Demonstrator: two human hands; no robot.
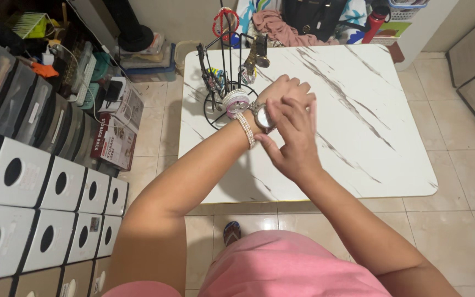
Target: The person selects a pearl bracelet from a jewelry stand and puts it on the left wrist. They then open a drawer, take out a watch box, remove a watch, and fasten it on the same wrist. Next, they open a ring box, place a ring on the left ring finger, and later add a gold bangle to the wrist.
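The right hand (295,140) is pressing on a wristwatch (263,116) sitting on the left wrist, over the near left part of the marble table (369,110); its fingers are together, thumb under the strap. The left hand (288,89) is curling loosely, holding nothing. If the clasp is not caught, the watch could be slipping off onto the table, or an elbow could be knocking the jewellery stand (229,77) just left. The clasp is hidden, and the beaded bracelet (245,130) is possibly two strands
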